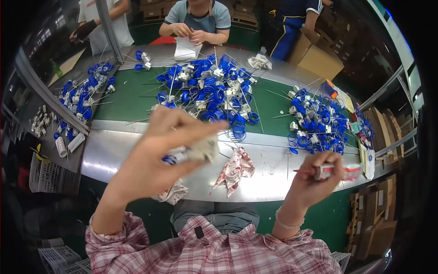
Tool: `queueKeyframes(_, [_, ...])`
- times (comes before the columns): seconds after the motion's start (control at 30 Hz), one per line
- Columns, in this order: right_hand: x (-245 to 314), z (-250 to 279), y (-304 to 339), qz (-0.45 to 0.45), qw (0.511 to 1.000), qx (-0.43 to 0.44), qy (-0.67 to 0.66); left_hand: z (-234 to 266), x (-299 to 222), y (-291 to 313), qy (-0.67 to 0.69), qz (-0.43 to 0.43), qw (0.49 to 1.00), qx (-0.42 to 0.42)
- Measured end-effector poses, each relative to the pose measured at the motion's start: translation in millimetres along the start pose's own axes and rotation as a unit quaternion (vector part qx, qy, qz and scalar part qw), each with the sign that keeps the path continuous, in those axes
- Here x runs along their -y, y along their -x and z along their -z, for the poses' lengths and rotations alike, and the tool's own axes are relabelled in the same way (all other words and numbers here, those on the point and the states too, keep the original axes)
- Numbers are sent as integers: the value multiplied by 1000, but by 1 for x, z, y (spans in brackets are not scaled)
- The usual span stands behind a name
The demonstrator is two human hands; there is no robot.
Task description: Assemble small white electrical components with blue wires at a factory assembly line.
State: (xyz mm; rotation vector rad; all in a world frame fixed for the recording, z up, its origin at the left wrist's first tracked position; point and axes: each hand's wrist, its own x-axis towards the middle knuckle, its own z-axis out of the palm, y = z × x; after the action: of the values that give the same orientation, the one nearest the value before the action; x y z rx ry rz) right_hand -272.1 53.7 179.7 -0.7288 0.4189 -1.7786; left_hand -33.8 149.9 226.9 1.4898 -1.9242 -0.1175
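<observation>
My left hand [137,162], raised over the near metal edge, is closed on a whitish block-shaped part [206,149] with a bit of blue at one end; the fingers partly cover it. My right hand [310,187] wraps round a small red-and-white bottle [351,172], whose thin red tip points left toward the part. The two held things are apart. Between the hands, a crumpled white cloth [237,168] with red stains lies on the metal worktop [269,182]. A second stained cloth [174,192] sits below my left hand.
A large heap of blue coiled parts with white blocks and thin wires [205,86] covers the middle of the green surface [119,100]. Similar heaps lie right [315,118] and left [86,91]. Across the table a person [197,23] handles something small. Metal posts [108,29] stand at the left.
</observation>
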Motion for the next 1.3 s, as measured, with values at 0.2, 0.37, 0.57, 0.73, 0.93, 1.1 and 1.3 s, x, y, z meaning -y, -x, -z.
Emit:
queueKeyframes(0.2, [36,-25,17,165,981,104,8,-81,-42,26,452,200,827,267])
queueKeyframes(0.37, [38,-17,24,166,984,66,5,-162,-69,62,770,316,514,207])
queueKeyframes(0.57, [32,-5,19,77,989,104,-75,-134,-82,36,700,267,649,135])
queueKeyframes(0.73, [28,-15,19,154,976,136,-67,-145,-76,25,721,136,677,59])
queueKeyframes(0.93, [18,-10,30,206,967,139,-55,-153,-78,24,784,150,602,27])
queueKeyframes(1.1, [16,-15,36,246,955,149,-74,-157,-87,25,776,189,602,-4])
queueKeyframes(1.3, [17,-17,42,255,954,156,-41,-155,-86,27,759,193,622,0])
